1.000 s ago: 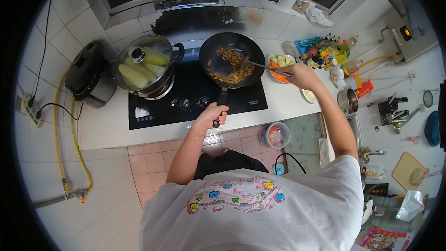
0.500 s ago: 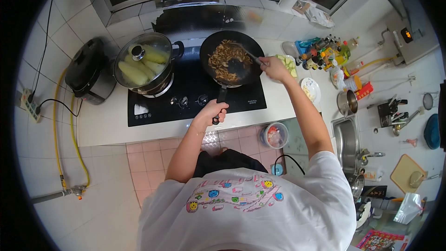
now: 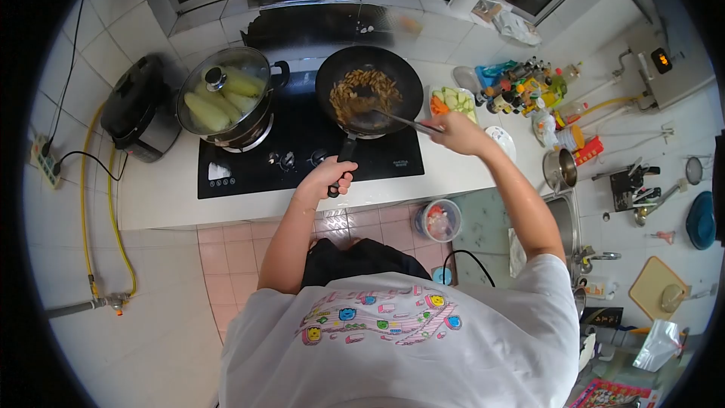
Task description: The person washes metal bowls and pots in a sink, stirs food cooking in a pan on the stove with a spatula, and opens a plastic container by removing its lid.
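My left hand [image 3: 330,175] is wrapped round the handle [image 3: 347,149] of a black frying pan [image 3: 405,80] on the right side of the cooktop. Brown cooked strips [image 3: 368,85], perhaps meat or mushroom, lie in the pan. In my right hand [image 3: 461,134] is a dark long-handled spatula [image 3: 404,120], its shaft crossing the pan's right rim. Its working end is among the strips near the pan's front and looks blurred. Right of the pan, a plate [image 3: 474,94] carries sliced green vegetable [image 3: 455,98] and orange pieces. A white plate [image 3: 501,140] is partly behind my right forearm.
On the left burner stands a lidded pot [image 3: 181,113] with long pale-green vegetables inside. A black electric cooker [image 3: 136,106] sits farther left. Bottles [image 3: 529,80] crowd the back right corner, near a steel pot [image 3: 560,169] and the sink [image 3: 564,215]. A bin [image 3: 438,221] is below the counter.
My right hand has drawn the spatula toward me, from the pan's right side to its front. The strips have shifted. My left hand still grips the handle; the whole view has shifted slightly.
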`<move>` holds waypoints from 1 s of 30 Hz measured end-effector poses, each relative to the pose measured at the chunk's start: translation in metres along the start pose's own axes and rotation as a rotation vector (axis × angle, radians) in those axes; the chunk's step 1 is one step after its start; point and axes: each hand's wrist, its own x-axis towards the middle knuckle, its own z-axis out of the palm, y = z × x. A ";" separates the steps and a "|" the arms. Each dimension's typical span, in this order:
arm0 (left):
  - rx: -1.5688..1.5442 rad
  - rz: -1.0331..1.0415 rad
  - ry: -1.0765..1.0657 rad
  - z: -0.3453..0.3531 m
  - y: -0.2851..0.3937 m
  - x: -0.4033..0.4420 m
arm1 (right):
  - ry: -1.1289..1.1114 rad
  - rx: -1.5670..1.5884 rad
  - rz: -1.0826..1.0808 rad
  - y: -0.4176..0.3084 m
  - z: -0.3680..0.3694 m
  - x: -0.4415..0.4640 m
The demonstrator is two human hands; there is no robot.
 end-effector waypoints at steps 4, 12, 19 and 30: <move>0.017 0.023 0.013 -0.004 -0.003 0.001 | 0.145 0.120 -0.019 -0.003 0.008 0.052; 0.029 0.003 0.007 -0.009 0.000 0.000 | 0.011 -0.286 -0.079 0.019 -0.019 0.060; -0.011 -0.005 -0.071 -0.011 0.001 0.001 | -0.058 -0.272 0.069 0.014 -0.051 -0.027; 0.007 -0.016 -0.098 -0.015 -0.001 0.008 | 0.370 0.018 0.127 0.000 0.056 0.077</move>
